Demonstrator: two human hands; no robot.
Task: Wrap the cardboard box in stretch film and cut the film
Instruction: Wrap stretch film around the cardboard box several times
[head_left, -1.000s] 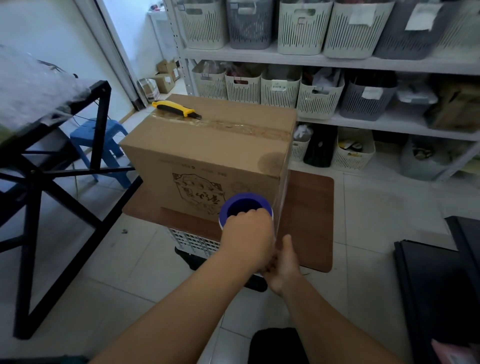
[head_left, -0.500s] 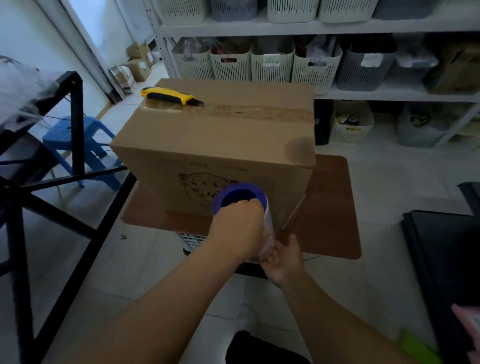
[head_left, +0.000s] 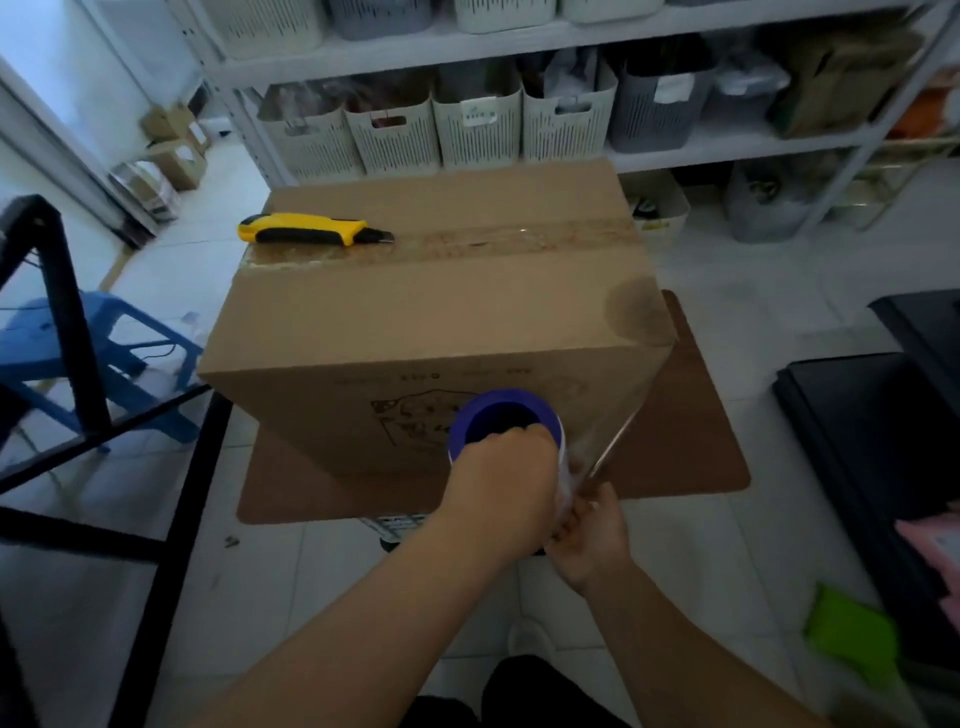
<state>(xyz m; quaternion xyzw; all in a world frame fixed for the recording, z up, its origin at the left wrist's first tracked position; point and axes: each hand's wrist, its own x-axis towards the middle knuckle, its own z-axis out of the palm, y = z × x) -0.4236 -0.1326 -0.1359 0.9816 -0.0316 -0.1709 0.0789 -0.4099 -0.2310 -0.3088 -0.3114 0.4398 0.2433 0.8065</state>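
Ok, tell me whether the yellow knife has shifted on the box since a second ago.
No. The yellow utility knife lies at the left end of the taped seam on the cardboard box, as before; only the camera moved.

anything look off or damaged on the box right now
Two things. A yellow utility knife lies loose on top of the cardboard box, near its far left edge, where wrapping could trap or knock it. A dark round stain marks the top's near right corner.
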